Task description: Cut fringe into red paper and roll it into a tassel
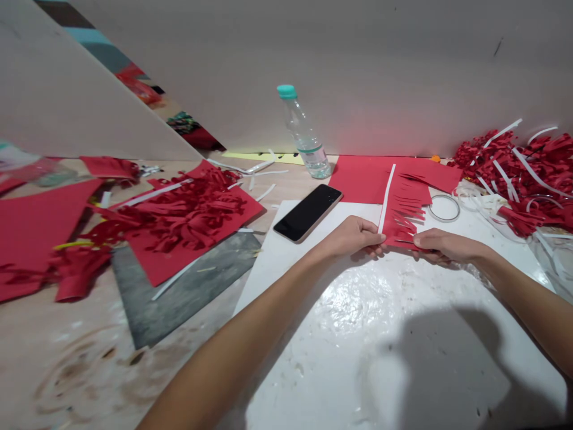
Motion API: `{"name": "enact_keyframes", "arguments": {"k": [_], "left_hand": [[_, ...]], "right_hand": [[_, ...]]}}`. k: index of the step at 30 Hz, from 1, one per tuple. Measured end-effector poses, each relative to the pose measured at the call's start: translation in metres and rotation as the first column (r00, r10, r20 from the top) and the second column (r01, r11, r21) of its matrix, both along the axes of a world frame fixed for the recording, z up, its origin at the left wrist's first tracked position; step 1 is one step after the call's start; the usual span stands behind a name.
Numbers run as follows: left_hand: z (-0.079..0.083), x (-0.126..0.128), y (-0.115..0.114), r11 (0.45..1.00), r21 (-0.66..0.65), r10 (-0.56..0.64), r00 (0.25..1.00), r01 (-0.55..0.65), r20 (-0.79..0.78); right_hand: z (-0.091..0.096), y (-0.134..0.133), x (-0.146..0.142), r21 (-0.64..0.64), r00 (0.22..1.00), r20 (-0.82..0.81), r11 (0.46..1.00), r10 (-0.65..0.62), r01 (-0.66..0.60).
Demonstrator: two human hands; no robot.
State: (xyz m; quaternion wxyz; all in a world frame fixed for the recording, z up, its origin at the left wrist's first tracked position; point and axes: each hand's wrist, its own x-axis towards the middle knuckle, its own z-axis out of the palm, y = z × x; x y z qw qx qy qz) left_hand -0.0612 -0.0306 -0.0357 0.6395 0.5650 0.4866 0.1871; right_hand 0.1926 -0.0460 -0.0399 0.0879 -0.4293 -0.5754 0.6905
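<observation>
Head view: both bare arms reach forward over a glossy white board (358, 334), and the hands meet at its far edge.
Left hand (353, 236): fingers curled shut, pinching the near end of the fringed red paper (403, 215) right where a white strip (387, 197) runs along its left edge.
Right hand (441, 246): fingertips closed on the paper's near right corner, just beside the left hand, the two almost touching. Whether anything else sits under these fingers, I cannot tell.
Fringed red paper: stretched away from both hands, cut fringes pointing right, its far end lying over a flat red sheet (358, 173) beyond the knuckles.
Phone (308, 212): dark screen up, just left of the left hand, lying across the board's far left corner.
Water bottle (307, 137): clear, teal cap, upright, beyond the phone and against the grey wall panel (358, 71).
Tape ring (444, 207): thin clear hoop, flat on the board just beyond the right hand.
Red heap (528, 173): a big tangle of cut fringes and white slivers, right of the right hand and crowding that side of the board.
Shredded pile (188, 221): red curls on another red sheet, well to the left of the left hand.
Grey mat (179, 292): flat on the table, left of the left forearm and partly under that red sheet.
In the way: nothing lies between the hands and the paper; a dark shadow falls on the board under the right forearm.
</observation>
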Motion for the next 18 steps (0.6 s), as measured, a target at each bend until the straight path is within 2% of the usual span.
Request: {"name": "enact_keyframes", "arguments": {"k": [8, 15, 18], "left_hand": [[0.009, 0.0088, -0.0055, 0.999, -0.025, 0.033, 0.998, -0.031, 0.053], [0.0055, 0.003, -0.0027, 1.0, -0.014, -0.025, 0.996, 0.026, 0.089], [0.0029, -0.0004, -0.0003, 1.0, -0.014, -0.007, 0.995, 0.008, 0.101]], "right_hand": [[0.0037, -0.0007, -0.0049, -0.014, 1.0, 0.007, 1.0, 0.006, -0.006], [0.0026, -0.0006, -0.0028, 0.012, 1.0, -0.006, 1.0, 0.007, -0.007], [0.0015, -0.0001, -0.001, 0.009, 1.0, -0.023, 1.0, 0.003, -0.003]]}}
